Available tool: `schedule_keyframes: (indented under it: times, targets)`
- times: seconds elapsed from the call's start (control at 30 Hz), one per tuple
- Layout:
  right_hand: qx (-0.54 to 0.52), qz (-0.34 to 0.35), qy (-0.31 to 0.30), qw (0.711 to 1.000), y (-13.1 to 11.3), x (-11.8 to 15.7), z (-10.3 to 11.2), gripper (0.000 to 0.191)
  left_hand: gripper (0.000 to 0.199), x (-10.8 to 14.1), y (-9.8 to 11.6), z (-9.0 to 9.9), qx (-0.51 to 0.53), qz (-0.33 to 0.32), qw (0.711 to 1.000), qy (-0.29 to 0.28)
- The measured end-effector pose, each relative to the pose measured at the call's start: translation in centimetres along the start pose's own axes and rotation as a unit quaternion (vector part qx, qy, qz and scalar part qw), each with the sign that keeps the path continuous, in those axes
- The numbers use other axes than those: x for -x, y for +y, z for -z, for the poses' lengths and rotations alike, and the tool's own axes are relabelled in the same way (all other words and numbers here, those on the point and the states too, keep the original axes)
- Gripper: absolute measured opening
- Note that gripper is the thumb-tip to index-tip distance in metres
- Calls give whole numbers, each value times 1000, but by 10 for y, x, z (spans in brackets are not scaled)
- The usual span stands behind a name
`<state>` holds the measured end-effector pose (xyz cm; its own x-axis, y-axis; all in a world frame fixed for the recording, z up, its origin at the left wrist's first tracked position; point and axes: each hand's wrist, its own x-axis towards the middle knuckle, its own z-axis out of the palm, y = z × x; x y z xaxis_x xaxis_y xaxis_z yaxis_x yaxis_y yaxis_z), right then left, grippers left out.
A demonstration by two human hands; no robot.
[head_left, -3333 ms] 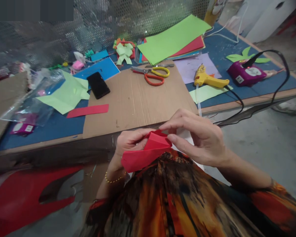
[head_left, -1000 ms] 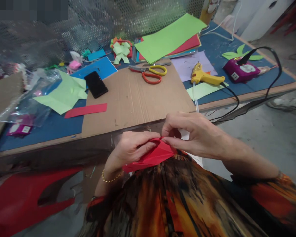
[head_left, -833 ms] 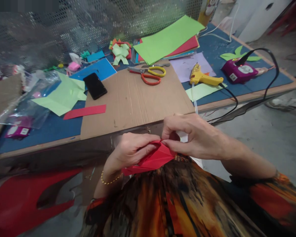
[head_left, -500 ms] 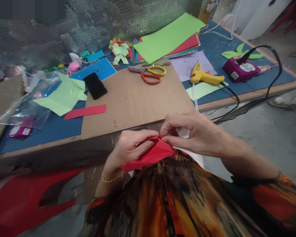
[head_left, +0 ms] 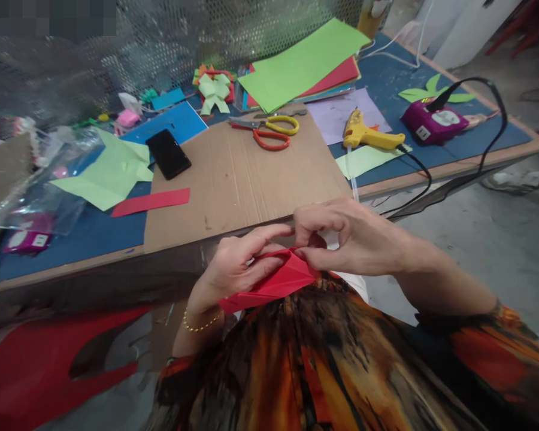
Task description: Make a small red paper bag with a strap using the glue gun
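Note:
A folded piece of red paper point(head_left: 278, 281) is held in front of my body, below the table's front edge. My left hand point(head_left: 240, 263) grips its left part, thumb on the near face and the other fingers behind. With thumb and forefinger, my right hand point(head_left: 341, 236) pinches the paper's upper right edge. Creases run across the near face of the paper. Its far side is hidden by the fingers. Nearest on the table is a brown cardboard sheet point(head_left: 251, 185), with a red paper strip point(head_left: 153, 202) across its left edge.
Scissors point(head_left: 272, 131) and a black phone point(head_left: 168, 154) lie on the cardboard. A yellow glue gun point(head_left: 371, 134) sits to the right, near a purple power socket point(head_left: 433, 123). Green sheets point(head_left: 309, 63) are stacked at the back. A red chair point(head_left: 49, 365) stands at lower left.
My left forefinger has lifted slightly off the paper towards my right hand. Both hands keep hold of the red paper. The view has shifted a little, moving the table items slightly left and up.

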<state>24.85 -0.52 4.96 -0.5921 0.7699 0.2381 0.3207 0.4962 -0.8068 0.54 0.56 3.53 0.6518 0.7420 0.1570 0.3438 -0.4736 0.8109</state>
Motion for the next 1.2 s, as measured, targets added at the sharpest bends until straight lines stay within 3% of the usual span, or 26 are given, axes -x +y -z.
schedule_keyframes:
  times: [0.27, 0.47, 0.77, 1.03, 1.2]
  targets:
    - [28, -38, -32, 998, -6, 4, 12, 12, 27, 6, -12, -7, 114, 74, 990, 21]
    - [46, -19, -7, 999, -10, 5, 16, 15, 27, 8, -10, -9, 111, 94, 988, 46]
    - [37, 11, -12, 999, -2, 0, 6, 15, 29, 2, -13, -9, 115, 89, 989, -20]
    - [47, 31, 11, 998, 3, 2, 4, 18, 27, -1, -10, -7, 126, 90, 988, -30]
    - [62, -4, -11, 998, 3, 4, 10, 14, 28, -3, -6, -7, 147, 120, 982, -15]
